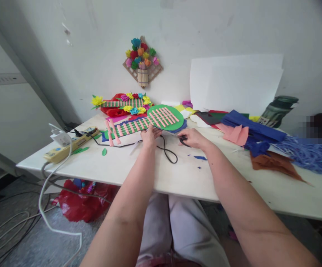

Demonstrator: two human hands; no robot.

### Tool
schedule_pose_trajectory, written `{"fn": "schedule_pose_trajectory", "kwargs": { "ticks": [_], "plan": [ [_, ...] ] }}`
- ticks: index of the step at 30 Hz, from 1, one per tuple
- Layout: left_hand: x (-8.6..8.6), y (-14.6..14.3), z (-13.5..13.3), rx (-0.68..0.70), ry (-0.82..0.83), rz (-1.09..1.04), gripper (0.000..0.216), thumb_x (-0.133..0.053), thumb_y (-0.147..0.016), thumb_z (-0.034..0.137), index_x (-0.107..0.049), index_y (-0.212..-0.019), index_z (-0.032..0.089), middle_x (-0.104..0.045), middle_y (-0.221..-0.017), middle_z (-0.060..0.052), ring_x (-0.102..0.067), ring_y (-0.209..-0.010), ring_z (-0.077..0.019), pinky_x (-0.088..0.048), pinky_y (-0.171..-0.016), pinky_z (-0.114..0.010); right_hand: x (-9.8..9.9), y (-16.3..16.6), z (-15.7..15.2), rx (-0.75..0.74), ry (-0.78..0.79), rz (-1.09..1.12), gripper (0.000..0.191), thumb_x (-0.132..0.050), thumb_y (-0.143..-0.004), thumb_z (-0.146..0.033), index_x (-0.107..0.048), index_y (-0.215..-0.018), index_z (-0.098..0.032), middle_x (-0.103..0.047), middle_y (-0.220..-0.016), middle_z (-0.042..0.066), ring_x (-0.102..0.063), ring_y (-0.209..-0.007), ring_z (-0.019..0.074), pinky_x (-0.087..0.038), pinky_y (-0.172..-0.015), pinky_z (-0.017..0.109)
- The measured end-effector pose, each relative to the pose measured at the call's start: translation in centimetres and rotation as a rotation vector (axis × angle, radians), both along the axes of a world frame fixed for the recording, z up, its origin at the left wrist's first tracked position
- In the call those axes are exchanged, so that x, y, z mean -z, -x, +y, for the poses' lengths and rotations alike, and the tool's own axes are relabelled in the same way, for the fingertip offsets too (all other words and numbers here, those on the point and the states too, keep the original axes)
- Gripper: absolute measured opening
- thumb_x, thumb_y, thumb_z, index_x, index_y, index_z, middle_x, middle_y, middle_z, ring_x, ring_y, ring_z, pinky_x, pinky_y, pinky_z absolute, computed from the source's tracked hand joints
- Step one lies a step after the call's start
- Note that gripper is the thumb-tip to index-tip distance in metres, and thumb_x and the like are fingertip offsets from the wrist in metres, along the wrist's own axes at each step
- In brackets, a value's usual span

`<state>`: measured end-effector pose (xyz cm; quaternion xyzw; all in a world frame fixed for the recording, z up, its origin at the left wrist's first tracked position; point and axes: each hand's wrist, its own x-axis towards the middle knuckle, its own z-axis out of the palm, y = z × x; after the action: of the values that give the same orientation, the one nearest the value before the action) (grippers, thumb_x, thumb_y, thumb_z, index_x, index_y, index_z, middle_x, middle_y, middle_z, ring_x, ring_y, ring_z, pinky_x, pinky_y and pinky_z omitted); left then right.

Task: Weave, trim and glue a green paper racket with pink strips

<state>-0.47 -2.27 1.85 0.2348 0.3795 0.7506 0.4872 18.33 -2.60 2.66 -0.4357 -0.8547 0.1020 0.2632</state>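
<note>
A green lute-shaped craft piece with pink strips across it lies tilted over the white table. Blue paper shows under its edges. My left hand grips its lower edge, thumb on top and fingers underneath. In my right hand is a pair of scissors with black handles; the thin blades point left along the lower edge of the piece, close to my left fingers. Whether the blades touch the paper is too small to tell.
A second lute craft with paper flowers lies behind. Left stands a yellow power strip with cables; a black cord loops near my hands. Right are blue paper, brown paper, blue shreds and a green bottle.
</note>
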Motion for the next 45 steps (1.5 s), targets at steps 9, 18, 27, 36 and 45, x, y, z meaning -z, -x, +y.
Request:
{"fn": "schedule_pose_trajectory", "kwargs": {
  "ticks": [9, 18, 27, 36, 45],
  "plan": [
    [0.2, 0.0, 0.2, 0.015, -0.014, -0.002, 0.028, -0.058, -0.076, 0.028, -0.053, -0.097, 0.010, -0.060, -0.062, -0.006, -0.064, -0.057, -0.0177, -0.052, -0.058, -0.030, -0.5, 0.3, -0.6, 0.078, -0.054, -0.146, 0.026, -0.068, -0.060, -0.021, -0.069, -0.086, -0.018, -0.068, -0.088, 0.005, -0.059, -0.078, 0.0182, -0.043, -0.069, 0.025],
    [0.3, 0.0, 0.3, -0.001, -0.022, -0.047, 0.023, -0.054, -0.079, 0.026, -0.049, -0.095, 0.011, -0.061, -0.064, -0.006, -0.064, -0.059, -0.0173, -0.051, -0.057, -0.029, -1.1, 1.1, -1.8, 0.147, -0.203, -0.308, 0.026, -0.056, -0.068, -0.017, -0.065, -0.092, -0.020, -0.065, -0.097, 0.007, -0.056, -0.091, 0.0212, -0.040, -0.072, 0.027],
    [0.4, 0.2, 0.5, -0.004, -0.012, -0.033, 0.028, -0.055, -0.077, 0.032, -0.050, -0.097, 0.012, -0.060, -0.064, -0.005, -0.063, -0.057, -0.0155, -0.051, -0.058, -0.028, -0.7, 1.2, -1.2, 0.128, -0.118, -0.260, 0.026, -0.065, -0.063, -0.029, -0.067, -0.087, -0.020, -0.067, -0.089, 0.005, -0.058, -0.082, 0.0200, -0.040, -0.066, 0.026],
    [0.4, 0.2, 0.3, 0.028, -0.037, -0.009, 0.024, -0.054, -0.078, 0.026, -0.052, -0.096, 0.010, -0.062, -0.066, -0.007, -0.064, -0.056, -0.0161, -0.048, -0.049, -0.022, -0.7, 0.7, -0.8, 0.081, 0.031, -0.101, 0.027, -0.070, -0.056, -0.029, -0.068, -0.079, -0.016, -0.065, -0.073, 0.004, -0.056, -0.066, 0.0149, -0.041, -0.060, 0.023],
    [0.3, 0.2, 0.1, 0.032, -0.035, -0.004, 0.029, -0.055, -0.077, 0.027, -0.053, -0.099, 0.009, -0.063, -0.067, -0.008, -0.064, -0.056, -0.0172, -0.047, -0.047, -0.022, -1.2, -0.7, -0.8, 0.034, 0.210, 0.023, 0.032, -0.072, -0.051, -0.031, -0.067, -0.078, -0.015, -0.062, -0.069, 0.001, -0.053, -0.063, 0.0141, -0.042, -0.058, 0.024]
  ]
}}
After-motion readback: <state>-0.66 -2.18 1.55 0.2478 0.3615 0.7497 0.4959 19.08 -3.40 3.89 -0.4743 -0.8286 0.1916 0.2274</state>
